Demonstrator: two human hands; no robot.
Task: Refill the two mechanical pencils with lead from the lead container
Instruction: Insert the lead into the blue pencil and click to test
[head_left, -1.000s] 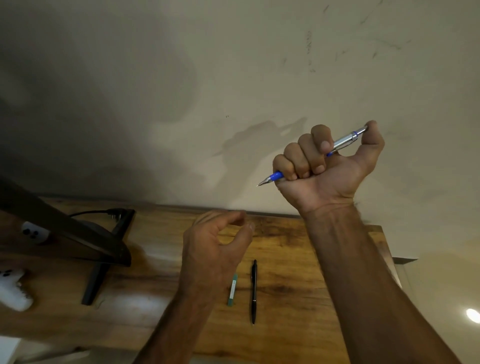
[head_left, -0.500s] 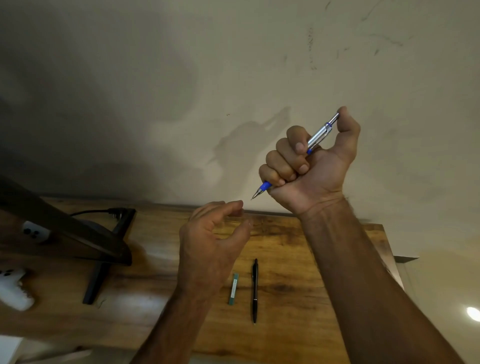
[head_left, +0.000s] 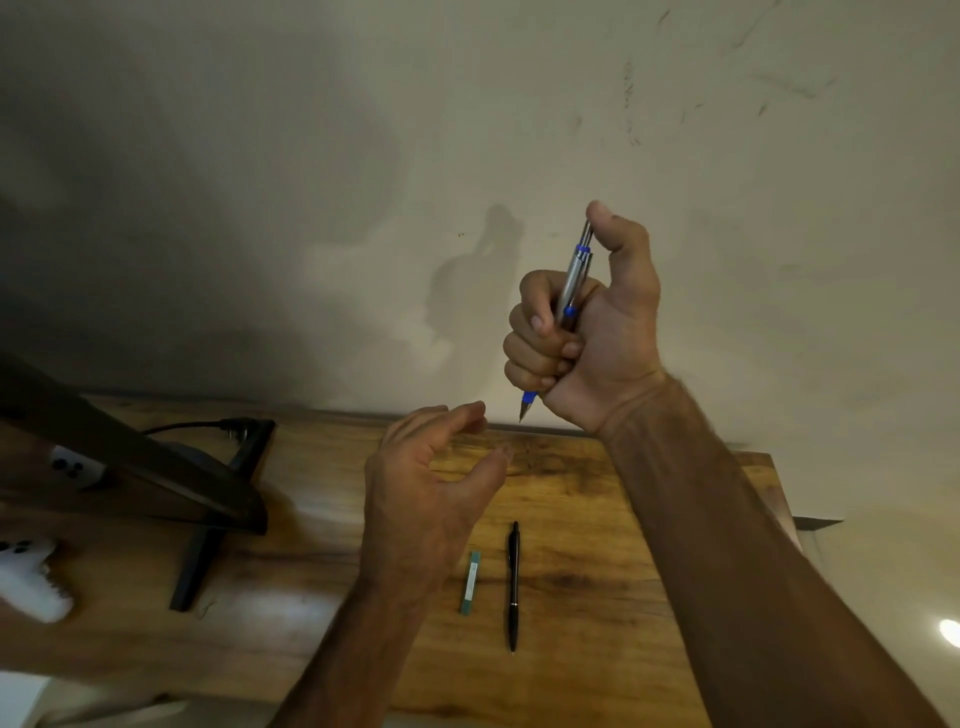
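My right hand (head_left: 597, 332) is raised in front of the wall, fist closed around a silver and blue mechanical pencil (head_left: 574, 273). The pencil stands nearly upright, tip pointing down, with my thumb resting on its top end. My left hand (head_left: 431, 493) hovers below and to the left of the tip, fingers curled apart and holding nothing. On the wooden table (head_left: 597, 545) lies a black mechanical pencil (head_left: 513, 584), and just left of it a small green lead container (head_left: 471, 582).
A dark monitor stand (head_left: 208, 519) with a cable stands at the left of the table. A white game controller (head_left: 31, 582) lies at the far left edge. The table's right edge (head_left: 779, 499) ends close to my right forearm.
My right hand has turned the silver and blue pencil from slanted to nearly upright, tip down, and shifted slightly left. My left hand has opened a little and stayed under it.
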